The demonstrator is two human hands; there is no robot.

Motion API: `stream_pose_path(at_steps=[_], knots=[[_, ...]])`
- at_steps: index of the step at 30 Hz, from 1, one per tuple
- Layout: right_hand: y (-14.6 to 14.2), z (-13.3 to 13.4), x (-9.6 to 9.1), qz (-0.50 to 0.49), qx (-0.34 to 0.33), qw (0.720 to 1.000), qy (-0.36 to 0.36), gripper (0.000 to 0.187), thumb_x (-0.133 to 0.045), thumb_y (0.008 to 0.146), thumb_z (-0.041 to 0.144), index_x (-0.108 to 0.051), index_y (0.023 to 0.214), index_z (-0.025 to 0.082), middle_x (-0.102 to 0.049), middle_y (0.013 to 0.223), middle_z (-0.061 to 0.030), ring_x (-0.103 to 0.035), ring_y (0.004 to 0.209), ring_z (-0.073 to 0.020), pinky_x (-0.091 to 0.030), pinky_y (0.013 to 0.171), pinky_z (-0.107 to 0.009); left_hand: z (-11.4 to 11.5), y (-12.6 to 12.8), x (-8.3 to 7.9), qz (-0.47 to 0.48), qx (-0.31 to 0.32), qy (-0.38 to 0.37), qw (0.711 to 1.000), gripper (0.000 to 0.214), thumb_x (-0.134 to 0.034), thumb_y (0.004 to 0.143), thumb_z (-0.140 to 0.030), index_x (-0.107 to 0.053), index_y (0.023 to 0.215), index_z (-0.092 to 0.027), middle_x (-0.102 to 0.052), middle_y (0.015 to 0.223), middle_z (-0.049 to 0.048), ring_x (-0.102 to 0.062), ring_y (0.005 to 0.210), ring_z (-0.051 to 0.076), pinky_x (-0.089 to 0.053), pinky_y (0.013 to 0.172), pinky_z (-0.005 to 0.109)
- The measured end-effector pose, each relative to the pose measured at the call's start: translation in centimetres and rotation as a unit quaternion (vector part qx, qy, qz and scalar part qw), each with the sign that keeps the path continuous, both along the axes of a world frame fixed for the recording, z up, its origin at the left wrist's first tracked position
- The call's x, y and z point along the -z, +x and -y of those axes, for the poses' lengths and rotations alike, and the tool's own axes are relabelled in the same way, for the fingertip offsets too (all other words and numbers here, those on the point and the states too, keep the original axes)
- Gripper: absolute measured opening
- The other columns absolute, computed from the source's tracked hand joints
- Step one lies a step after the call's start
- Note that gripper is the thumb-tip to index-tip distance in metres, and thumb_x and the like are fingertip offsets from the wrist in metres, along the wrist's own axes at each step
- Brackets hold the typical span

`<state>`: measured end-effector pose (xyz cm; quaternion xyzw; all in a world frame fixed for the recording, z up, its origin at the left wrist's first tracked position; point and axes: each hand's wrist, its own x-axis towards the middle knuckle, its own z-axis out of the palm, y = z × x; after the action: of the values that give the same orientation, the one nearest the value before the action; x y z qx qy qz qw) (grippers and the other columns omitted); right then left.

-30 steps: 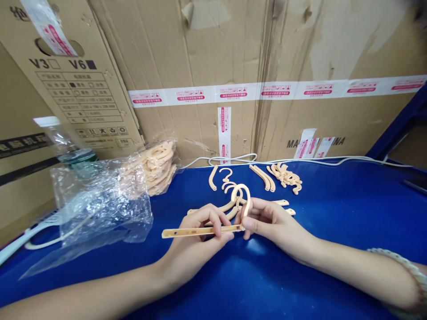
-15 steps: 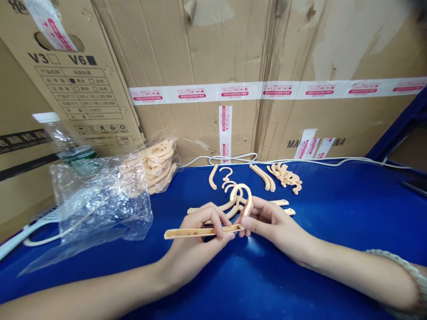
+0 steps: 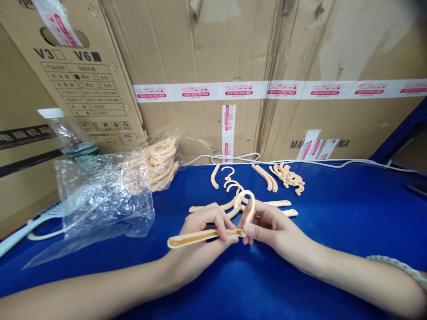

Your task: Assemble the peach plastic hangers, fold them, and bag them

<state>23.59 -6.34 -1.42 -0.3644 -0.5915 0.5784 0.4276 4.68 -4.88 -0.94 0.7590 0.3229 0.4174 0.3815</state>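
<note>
Taped cardboard boxes (image 3: 200, 53) stand behind a blue desk (image 3: 343, 222), where a clear bag (image 3: 133, 211) lies crumpled at left beside a bag of beige pieces (image 3: 165, 166) and a white-capped bottle (image 3: 70, 135). Above the desk's middle, a person's left hand (image 3: 203, 240) has its grip closed on a beige bar (image 3: 196, 237), hollow side showing, while the right hand (image 3: 276, 226) pinches a curved hook (image 3: 252, 204), its base meeting the bar's right end. Behind the hands, hangers (image 3: 282, 203) lie partly hidden; farther back are two loose bars (image 3: 266, 178) side by side, another bar (image 3: 214, 177) to their left, and, smallest, a heap of hooks (image 3: 288, 178)
</note>
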Motion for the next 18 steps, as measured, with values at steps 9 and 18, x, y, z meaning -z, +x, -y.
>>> stream_pose_path(at_steps=[9,18], knots=[[-0.06,-0.18,0.43,-0.041,0.017,0.999,-0.031,0.034,-0.076,0.076,0.044,-0.055,0.086,0.020,-0.062,0.068,0.0022,-0.059,0.061,-0.0129,-0.047,0.060,-0.027,-0.09,-0.01,0.06,-0.003,-0.003,0.023,1.000,0.029,-0.071,0.075,-0.011,-0.050,0.057,-0.019,-0.068,0.072,-0.0027,-0.061,0.069,0.014,-0.041,0.075,0.030],[0.25,-0.07,0.12,-0.074,0.006,0.996,-0.055,0.025,-0.073,0.080,0.040,-0.062,0.082,0.017,-0.065,0.084,-0.0032,-0.058,0.076,-0.0146,-0.046,0.077,-0.031,-0.09,0.03,-0.03,-0.003,-0.005,0.021,1.000,0.029,-0.072,0.074,-0.013,-0.050,0.057,-0.018,-0.067,0.072,-0.0026,-0.062,0.071,0.015,-0.040,0.078,0.033]])
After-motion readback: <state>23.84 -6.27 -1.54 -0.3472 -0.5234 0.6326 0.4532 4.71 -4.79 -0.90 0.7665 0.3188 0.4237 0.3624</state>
